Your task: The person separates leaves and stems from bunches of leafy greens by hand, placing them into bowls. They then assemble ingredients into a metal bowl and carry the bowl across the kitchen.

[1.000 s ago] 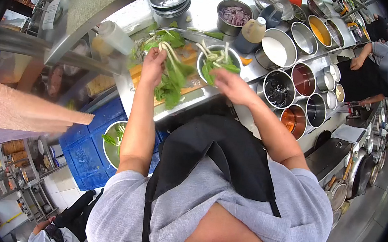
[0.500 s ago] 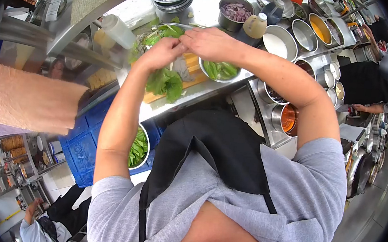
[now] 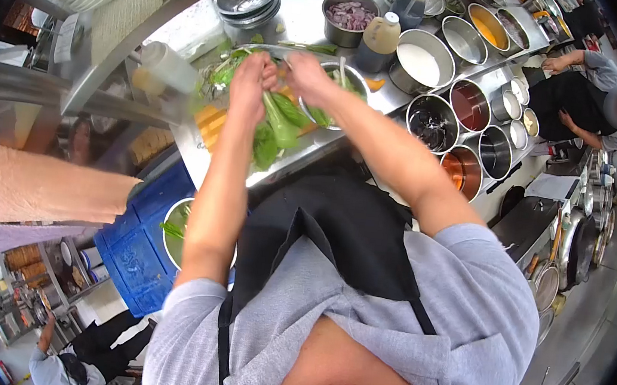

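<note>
Leafy greens (image 3: 284, 115) with pale stems hang from my left hand (image 3: 253, 80), which is closed around them above the cutting board (image 3: 211, 128). Beside it, to the right, my right hand (image 3: 307, 78) is slightly blurred, its fingers curled together; what they hold is hidden. The right hand is over the near-left edge of a metal bowl (image 3: 366, 92) with green leaves in it. More loose greens (image 3: 223, 71) lie behind my left hand. Below the counter, partly behind my left forearm, a round container (image 3: 170, 217) also has greens in it.
A pot of chopped purple onion (image 3: 350, 14), a brown-filled bottle (image 3: 379, 43) and stacked metal bowls (image 3: 246, 2) stand at the back. Several sauce pots (image 3: 432, 123) are to the right. A blue crate (image 3: 133, 249) sits below left. Another person (image 3: 582, 93) stands far right.
My hands have drawn apart; they were together before. The left hand now has greens hanging from it. The view has shifted, so more of the sauce pots show at the right.
</note>
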Motion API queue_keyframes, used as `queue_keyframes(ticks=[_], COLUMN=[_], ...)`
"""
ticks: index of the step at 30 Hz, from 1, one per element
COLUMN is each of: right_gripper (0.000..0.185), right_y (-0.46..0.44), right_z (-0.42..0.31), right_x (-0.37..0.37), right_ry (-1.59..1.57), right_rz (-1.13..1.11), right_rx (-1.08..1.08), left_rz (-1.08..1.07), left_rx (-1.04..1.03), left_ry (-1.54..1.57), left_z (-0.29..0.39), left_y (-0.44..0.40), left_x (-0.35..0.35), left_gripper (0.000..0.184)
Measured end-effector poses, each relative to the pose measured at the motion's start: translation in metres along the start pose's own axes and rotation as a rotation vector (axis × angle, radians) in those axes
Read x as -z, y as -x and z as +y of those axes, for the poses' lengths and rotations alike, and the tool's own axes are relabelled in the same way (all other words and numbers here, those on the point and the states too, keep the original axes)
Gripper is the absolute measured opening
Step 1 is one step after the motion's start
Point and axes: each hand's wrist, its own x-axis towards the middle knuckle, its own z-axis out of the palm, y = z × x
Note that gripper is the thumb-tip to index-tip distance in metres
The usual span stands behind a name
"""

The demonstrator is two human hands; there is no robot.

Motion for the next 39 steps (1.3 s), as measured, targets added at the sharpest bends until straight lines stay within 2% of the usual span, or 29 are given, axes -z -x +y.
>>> queue_keyframes(ticks=[1,2,3,4,5,7,9,11,13,15,16,17,19,20,22,24,25,28,29,31,32,35,36,39], right_gripper=[0.031,0.035,0.039,0.042,0.047,0.058,0.065,0.064,0.049,0.046,0.048,0.050,0.066,0.068,0.070,0.067,0.067,0.061,0.061,0.058,0.053,0.046,0.039,0.036], right_y=[0.008,0.013,0.016,0.020,0.022,0.036,0.039,0.042,0.054,0.068,0.080,0.091,0.107,0.107,0.100,0.071,0.063,0.055,0.055,0.064,0.056,0.055,0.056,0.058], right_z=[0.010,0.021,0.044,0.046,0.039,0.008,-0.003,-0.010,-0.035,-0.031,-0.044,-0.058,-0.073,-0.070,-0.045,-0.008,-0.002,0.010,0.013,-0.009,0.003,-0.006,-0.004,-0.003], right_x=[0.001,0.004,0.012,0.029,0.046,0.071,0.073,0.069,0.055,0.027,0.018,0.011,-0.005,-0.015,-0.031,-0.042,-0.044,-0.041,-0.040,-0.039,-0.046,-0.059,-0.068,-0.099], right_ry=[-0.166,-0.158,0.151,0.408,0.664,0.954,1.035,0.852,0.543,0.327,0.425,0.523,0.612,0.700,0.789,0.646,0.649,0.069,0.077,-0.424,-0.595,-0.690,-0.575,-0.464], right_rz=[0.006,-0.004,0.003,-0.053,-0.107,-0.196,-0.221,-0.136,-0.300,-0.200,-0.169,-0.137,-0.213,-0.186,-0.162,-0.342,-0.355,-0.602,-0.620,-0.695,-0.711,-0.757,-0.696,-0.707], right_rx=[-0.155,-0.194,0.035,0.096,0.165,0.133,0.093,0.209,0.175,0.381,0.476,0.571,0.538,0.533,0.536,0.309,0.324,0.093,0.095,-0.316,-0.384,-0.444,-0.388,-0.320], left_rz=[0.003,0.009,-0.049,-0.107,-0.099,-0.195,-0.176,-0.139,-0.159,-0.137,0.001,0.005,0.604,0.641,0.632,0.654,0.666,0.416,0.430,0.339,0.366,0.328,0.309,0.233], left_rx=[-0.046,-0.040,0.029,0.091,0.087,-0.017,-0.062,-0.137,-0.147,-0.159,-0.172,-0.176,-0.226,-0.211,-0.164,-0.146,-0.161,-0.062,-0.072,-0.045,-0.027,-0.056,-0.058,-0.161], left_ry=[0.179,0.175,0.300,0.429,0.434,0.614,0.587,0.543,0.583,0.538,0.468,0.471,0.085,0.094,0.137,0.142,0.150,0.170,0.181,0.171,0.218,0.342,0.374,0.430], left_z=[-0.003,-0.005,-0.007,-0.007,-0.004,0.004,0.011,0.015,0.017,0.018,0.016,0.013,0.007,0.002,-0.023,-0.027,-0.025,-0.017,-0.014,-0.006,-0.003,0.006,0.009,0.011], left_y=[0.006,0.007,0.010,0.014,0.016,0.018,0.020,0.023,0.024,0.023,0.022,0.019,0.012,0.011,0.001,0.005,0.010,0.032,0.038,0.050,0.056,0.077,0.084,0.104], left_x=[0.002,0.013,0.028,0.040,0.049,0.060,0.063,0.064,0.065,0.065,0.063,0.059,0.050,0.055,0.074,0.068,0.069,0.077,0.081,0.086,0.087,0.095,0.099,0.120], left_gripper=[0.026,0.026,0.030,0.034,0.034,0.037,0.036,0.033,0.031,0.029,0.022,0.022,0.016,0.014,0.016,0.020,0.020,0.023,0.023,0.032,0.040,0.040,0.044,0.049])
